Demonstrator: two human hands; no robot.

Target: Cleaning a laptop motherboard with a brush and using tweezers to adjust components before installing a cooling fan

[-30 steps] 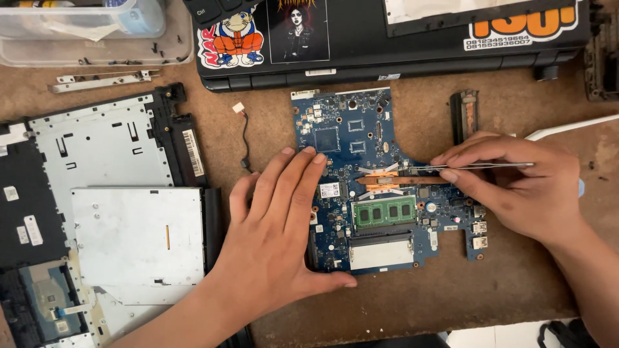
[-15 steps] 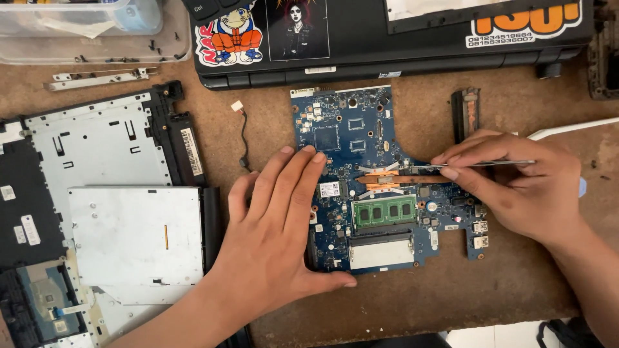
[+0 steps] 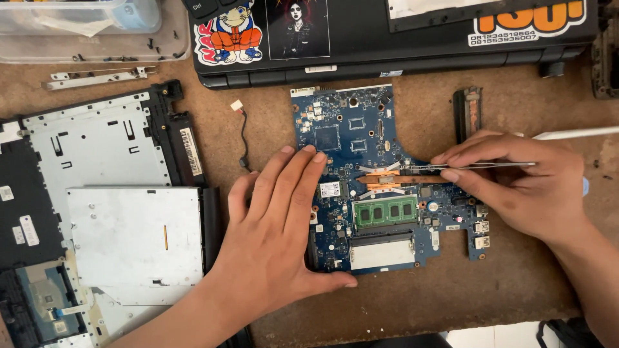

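Head view: two hands at a blue board point(image 3: 361, 180) lying mid-frame on a brown table point(image 3: 503, 290)

The left hand point(image 3: 277, 238) lies flat, fingers together, pressing the board's left edge; the right hand point(image 3: 522, 190) is pinched shut on thin tweezers point(image 3: 477, 166), tips at the copper bracket point(image 3: 387, 179) at the board's centre; a slip of those steel tips could likely scratch traces or bridge small parts, and the board may skid if the flat palm lifts; just below sits the green memory stick point(image 3: 385, 211); a stickered laptop point(image 3: 387, 38) lines the top edge, an opened chassis point(image 3: 97, 193) fills the left, a loose cable point(image 3: 244, 138) lies between, and a dark part point(image 3: 467, 113) sits right of the board, near the tweezer hand
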